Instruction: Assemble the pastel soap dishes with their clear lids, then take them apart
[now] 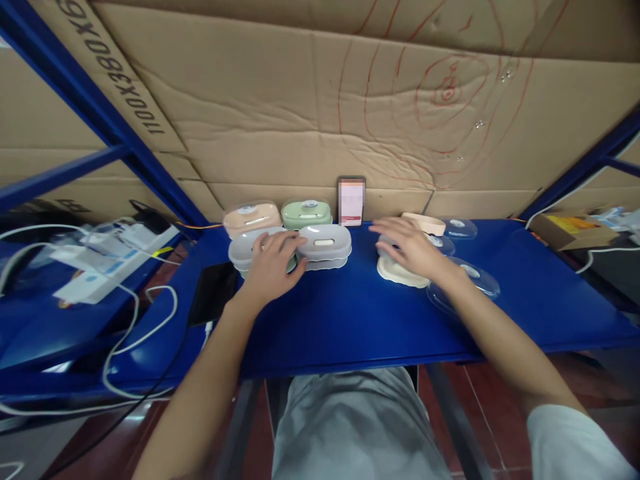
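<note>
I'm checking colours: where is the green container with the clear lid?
In the head view, the green container sits just left of centre, toward the back of the blue table, between the peach container and the upright phone, behind a grey tray.

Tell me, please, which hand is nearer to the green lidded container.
Left. The left hand is in front and left of the green lidded container; the right hand is farther, to its right.

On the table (340, 327), boxes (306, 215) stand behind the trays (341, 248), left of the phone (352, 201).
</note>
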Tool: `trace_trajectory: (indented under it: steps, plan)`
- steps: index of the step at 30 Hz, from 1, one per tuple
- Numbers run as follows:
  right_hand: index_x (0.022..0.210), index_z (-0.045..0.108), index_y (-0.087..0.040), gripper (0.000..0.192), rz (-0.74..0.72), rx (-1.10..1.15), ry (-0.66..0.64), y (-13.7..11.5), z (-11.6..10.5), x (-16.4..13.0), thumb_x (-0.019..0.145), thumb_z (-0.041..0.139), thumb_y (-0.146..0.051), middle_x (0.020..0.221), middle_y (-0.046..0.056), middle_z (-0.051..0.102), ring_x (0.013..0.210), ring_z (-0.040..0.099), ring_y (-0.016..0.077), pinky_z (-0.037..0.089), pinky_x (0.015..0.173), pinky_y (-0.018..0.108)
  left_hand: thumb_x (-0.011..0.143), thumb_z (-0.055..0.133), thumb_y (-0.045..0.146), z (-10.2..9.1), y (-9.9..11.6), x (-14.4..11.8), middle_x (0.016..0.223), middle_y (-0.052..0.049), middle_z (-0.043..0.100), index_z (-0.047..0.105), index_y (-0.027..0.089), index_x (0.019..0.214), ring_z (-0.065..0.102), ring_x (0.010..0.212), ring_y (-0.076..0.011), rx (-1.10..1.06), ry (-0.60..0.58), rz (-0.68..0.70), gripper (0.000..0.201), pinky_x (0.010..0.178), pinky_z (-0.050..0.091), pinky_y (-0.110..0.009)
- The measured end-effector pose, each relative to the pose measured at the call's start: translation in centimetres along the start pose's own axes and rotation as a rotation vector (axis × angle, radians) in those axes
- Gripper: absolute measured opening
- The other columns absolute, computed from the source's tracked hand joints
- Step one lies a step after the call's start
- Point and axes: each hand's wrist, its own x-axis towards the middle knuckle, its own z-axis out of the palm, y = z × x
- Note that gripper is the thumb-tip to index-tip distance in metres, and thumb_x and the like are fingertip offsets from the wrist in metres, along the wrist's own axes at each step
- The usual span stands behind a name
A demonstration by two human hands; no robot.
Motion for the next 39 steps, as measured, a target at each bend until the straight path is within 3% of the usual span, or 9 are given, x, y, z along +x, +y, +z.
trace_trajectory:
  steps: [2,5,7,10,15,22,30,34,39]
  plan:
    - [0.156,0.054,-0.025,0.050,-0.096,0.072,-0.043,-2.5,1.9,2.3,0.109,0.055,-0.043,0.157,0.013,0.061,0.147,0.054,0.0310,0.038,0.121,0.052,0.100,0.056,0.036,-0.2,-0.8,-0.1,0.150,-0.015,0.063,0.066,0.025,0.136,0.057,0.142,-0.0351,0.003,-0.056,-0.015,0.040,0.125,0.030,-0.062]
    - [0.160,0.048,-0.024,0.060,-0.146,0.142,-0.088,-4.7,5.1,4.7,0.106,0.062,-0.046,0.159,0.016,0.058,0.149,0.052,0.0322,0.034,0.123,0.055,0.099,0.057,0.037,-1.0,-1.2,-0.6,0.155,-0.014,0.060,0.063,0.026,0.141,0.055,0.145,-0.0339,0.023,-0.016,-0.042,0.044,0.125,0.030,-0.058]
    - [0.158,0.051,-0.023,0.056,-0.138,0.140,-0.101,-5.4,6.8,5.4,0.107,0.062,-0.043,0.154,0.018,0.062,0.145,0.055,0.0331,0.031,0.123,0.056,0.097,0.061,0.037,-1.9,-1.8,-1.2,0.154,-0.014,0.062,0.062,0.026,0.142,0.056,0.144,-0.0356,0.069,0.021,-0.122,0.047,0.124,0.030,-0.060]
    - [0.146,0.063,-0.020,0.041,-0.102,0.112,-0.085,-5.6,7.6,5.3,0.109,0.057,-0.038,0.141,0.018,0.069,0.134,0.061,0.0328,0.032,0.118,0.056,0.097,0.061,0.036,-2.9,-3.1,-2.2,0.140,-0.013,0.072,0.069,0.026,0.132,0.065,0.132,-0.0385,0.107,-0.034,-0.231,0.038,0.116,0.036,-0.062]
    - [0.133,0.067,-0.021,0.033,-0.092,0.079,-0.046,-5.4,6.4,3.1,0.112,0.049,-0.038,0.135,0.014,0.073,0.128,0.063,0.0311,0.028,0.119,0.057,0.102,0.057,0.040,-2.9,-3.2,-2.2,0.124,-0.007,0.080,0.074,0.028,0.118,0.072,0.122,-0.0337,0.022,-0.060,-0.184,0.026,0.108,0.042,-0.055]
    - [0.117,0.064,-0.025,0.021,-0.003,0.151,-0.017,-3.9,5.5,1.0,0.111,0.050,-0.040,0.131,0.011,0.074,0.129,0.063,0.0286,0.023,0.124,0.058,0.105,0.052,0.041,-1.7,-0.9,-1.4,0.133,-0.010,0.075,0.067,0.025,0.118,0.066,0.127,-0.0351,0.008,-0.077,-0.125,0.025,0.109,0.036,-0.055]
    - [0.118,0.063,-0.023,0.026,0.030,0.098,0.034,-3.9,5.9,1.4,0.113,0.046,-0.042,0.127,0.011,0.076,0.128,0.065,0.0279,0.020,0.127,0.056,0.107,0.047,0.042,-1.3,-0.9,-1.1,0.131,-0.013,0.075,0.064,0.023,0.117,0.064,0.128,-0.0356,-0.020,-0.068,-0.132,0.028,0.111,0.034,-0.056]
    - [0.119,0.063,-0.024,0.028,0.058,0.017,0.054,-3.9,5.1,1.3,0.113,0.041,-0.041,0.132,0.012,0.074,0.129,0.064,0.0294,0.022,0.126,0.057,0.109,0.045,0.042,-1.0,-0.6,-0.9,0.134,-0.012,0.074,0.064,0.023,0.121,0.063,0.130,-0.0339,-0.033,-0.054,-0.094,0.029,0.113,0.034,-0.055]
    - [0.121,0.064,-0.023,0.030,0.231,-0.163,0.056,0.2,2.1,0.0,0.110,0.044,-0.041,0.127,0.016,0.075,0.123,0.064,0.0355,0.030,0.119,0.059,0.111,0.046,0.044,-0.5,-0.2,-0.9,0.134,-0.012,0.075,0.063,0.022,0.120,0.063,0.132,-0.0320,-0.078,0.004,-0.047,0.029,0.114,0.036,-0.052]
